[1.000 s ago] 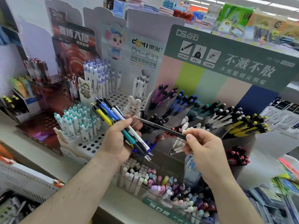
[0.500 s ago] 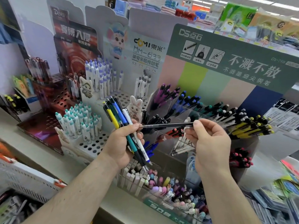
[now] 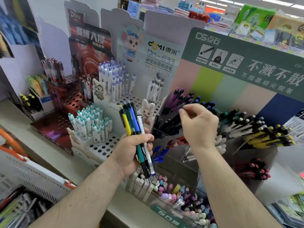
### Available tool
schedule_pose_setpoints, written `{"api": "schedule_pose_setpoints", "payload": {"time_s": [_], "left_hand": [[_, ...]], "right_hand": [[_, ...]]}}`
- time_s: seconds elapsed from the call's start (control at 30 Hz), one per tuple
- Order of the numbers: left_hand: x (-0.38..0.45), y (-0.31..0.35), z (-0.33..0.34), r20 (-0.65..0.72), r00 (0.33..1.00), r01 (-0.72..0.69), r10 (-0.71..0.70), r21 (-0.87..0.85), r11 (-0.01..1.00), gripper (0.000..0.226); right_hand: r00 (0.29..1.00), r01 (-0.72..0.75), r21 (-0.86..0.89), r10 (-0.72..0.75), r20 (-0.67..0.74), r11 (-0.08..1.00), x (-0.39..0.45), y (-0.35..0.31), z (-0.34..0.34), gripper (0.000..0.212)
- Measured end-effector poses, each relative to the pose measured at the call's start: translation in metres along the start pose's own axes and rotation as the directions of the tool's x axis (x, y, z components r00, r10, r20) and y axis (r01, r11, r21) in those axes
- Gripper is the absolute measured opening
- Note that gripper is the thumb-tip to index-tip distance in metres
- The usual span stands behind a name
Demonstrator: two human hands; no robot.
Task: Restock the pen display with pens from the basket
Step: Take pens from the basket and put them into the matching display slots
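Left hand (image 3: 131, 152) wrapped around a bundle of pens (image 3: 136, 137), fingers (image 3: 148, 137) curled tight over the barrels, clicker ends up, tips down over a clear tray of erasers (image 3: 144, 185) at the front edge of the shelf (image 3: 41, 145). Yellow, blue, teal, white and black barrels in the bundle, roughly upright, tilted a little left at the top.

Right hand (image 3: 199, 124) raised over the pen display (image 3: 205, 145), thumb and forefinger pressed together at the tips (whether anything thin sits between them cannot be told), other fingers loosely curled. Directly below and left of it, a clear compartment of black pens (image 3: 166, 125); behind that, purple pens (image 3: 179, 99) slanting up to the right; farther right, yellow pens (image 3: 266, 137) fanned out sideways.

Left of the display, a white peg rack with teal-capped pens (image 3: 92, 124) standing upright, a bunny figure (image 3: 147, 111) just beside the bundle's top. White basket (image 3: 32, 171) with an orange handle at lower left, near the left forearm.
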State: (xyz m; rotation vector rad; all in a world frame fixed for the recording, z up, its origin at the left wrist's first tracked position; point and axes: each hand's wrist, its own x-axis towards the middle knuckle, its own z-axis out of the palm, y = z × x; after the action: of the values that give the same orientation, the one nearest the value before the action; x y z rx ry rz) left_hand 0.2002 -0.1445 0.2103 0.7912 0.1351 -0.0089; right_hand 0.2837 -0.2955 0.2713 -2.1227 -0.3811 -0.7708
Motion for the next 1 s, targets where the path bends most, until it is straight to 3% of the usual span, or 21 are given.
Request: {"api": "schedule_pose_setpoints", "payload": {"time_s": [0.13,0.2,0.33,0.4,0.5,0.7,0.83,1.0], "left_hand": [[-0.003,0.001,0.001,0.019,1.000,0.000,-0.001,0.040,0.999,0.025],[-0.004,0.001,0.001,0.027,1.000,0.003,-0.004,0.059,0.998,0.026],[-0.007,0.001,0.002,0.066,0.997,0.027,-0.034,0.098,0.995,0.024],[-0.010,0.001,0.003,0.106,0.992,0.050,-0.064,0.134,0.990,0.021],[-0.014,0.000,0.008,0.183,0.976,0.081,-0.117,0.192,0.978,0.006],[-0.017,-0.007,0.014,0.225,0.963,0.105,-0.150,0.200,0.974,0.005],[-0.017,-0.014,0.019,0.208,0.962,0.131,-0.178,0.223,0.966,0.010],[-0.016,-0.019,0.028,0.196,0.959,0.153,-0.203,0.244,0.958,0.010]], "right_hand": [[0.941,0.014,-0.264,0.077,0.329,0.964,0.004,-0.005,0.006,0.026],[0.937,0.042,-0.298,0.066,0.344,0.954,0.004,-0.008,0.005,0.031],[0.969,-0.034,-0.096,0.056,0.240,0.995,-0.004,-0.020,-0.005,0.017],[0.905,-0.139,0.068,0.099,0.414,0.988,-0.014,-0.034,-0.010,0.008],[0.748,-0.227,0.170,0.060,0.660,0.959,-0.027,-0.038,-0.013,0.035],[0.754,-0.302,0.243,0.075,0.653,0.922,-0.036,-0.027,-0.019,0.027],[0.750,-0.278,0.190,0.089,0.655,0.942,-0.037,-0.022,-0.028,0.022],[0.801,-0.234,0.117,0.123,0.586,0.965,-0.041,-0.016,-0.039,0.022]]}}
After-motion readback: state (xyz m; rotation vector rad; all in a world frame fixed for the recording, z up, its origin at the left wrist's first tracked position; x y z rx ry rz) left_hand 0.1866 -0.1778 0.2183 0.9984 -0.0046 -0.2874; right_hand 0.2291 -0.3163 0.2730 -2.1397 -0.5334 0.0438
